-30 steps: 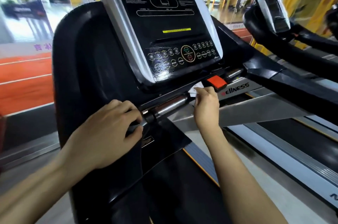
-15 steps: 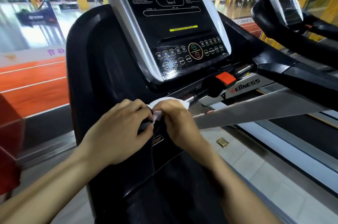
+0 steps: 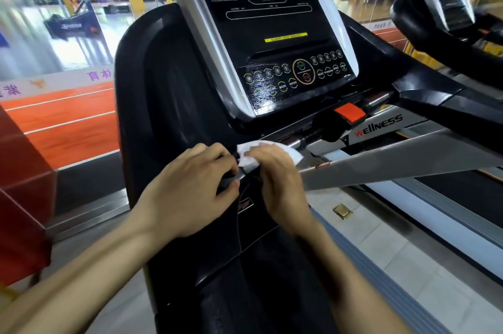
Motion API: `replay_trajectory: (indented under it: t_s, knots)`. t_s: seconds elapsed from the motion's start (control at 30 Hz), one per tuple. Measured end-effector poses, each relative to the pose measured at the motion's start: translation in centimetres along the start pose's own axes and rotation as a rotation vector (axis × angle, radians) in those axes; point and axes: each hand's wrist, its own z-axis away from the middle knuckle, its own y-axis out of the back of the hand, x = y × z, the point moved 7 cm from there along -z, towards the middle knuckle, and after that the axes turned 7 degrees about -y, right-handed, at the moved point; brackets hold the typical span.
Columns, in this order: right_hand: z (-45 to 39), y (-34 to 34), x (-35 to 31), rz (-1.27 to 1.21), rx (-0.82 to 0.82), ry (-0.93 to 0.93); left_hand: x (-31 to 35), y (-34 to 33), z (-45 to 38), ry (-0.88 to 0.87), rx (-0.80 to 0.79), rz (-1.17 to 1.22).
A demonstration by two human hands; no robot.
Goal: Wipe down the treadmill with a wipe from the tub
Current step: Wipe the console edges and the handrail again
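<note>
**Readable markings on the treadmill and around it**

The silver crossbar (image 3: 381,129), right of centre in the frame, carries the brand "WELLNESS", its first letter red and the rest black. On the black console panel (image 3: 275,42), upper centre, two round buttons in the lower row read "MODE" (image 3: 282,86) and "ENTER" (image 3: 293,83); a green ringed button (image 3: 300,66) appears to read "START". A yellow strip (image 3: 285,37) on the panel holds dark capitals too blurred to read. At the left edge, a pale banner (image 3: 68,80) shows purple Chinese characters, mirrored. The console's other small print is illegible.
</note>
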Motion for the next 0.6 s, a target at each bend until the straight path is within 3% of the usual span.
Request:
replay_trajectory:
  t_s: [0.17,0.3,0.37,0.5,0.6]
  knots:
    - [2.5,-1.1,2.6,-0.016,0.05,-0.023,-0.2,0.0,0.0,-0.001,0.016,0.017]
    - [1.2,0.5,8.0,-0.144,0.315,-0.461,-0.4,-0.1,0.2,0.015,-0.004,0.03]
    - [1.4,-0.5,7.5,-0.222,0.376,-0.568,-0.4,-0.1,0.1,0.019,-0.007,0.031]
    - [4.3,-4.2,1.2,-0.252,0.247,-0.373,-0.4,0.0,0.0,0.025,0.008,0.029]
    - [5.0,-4.7,1.2,-0.15,0.187,-0.209,-0.6,0.3,0.2,0.054,0.042,0.042]
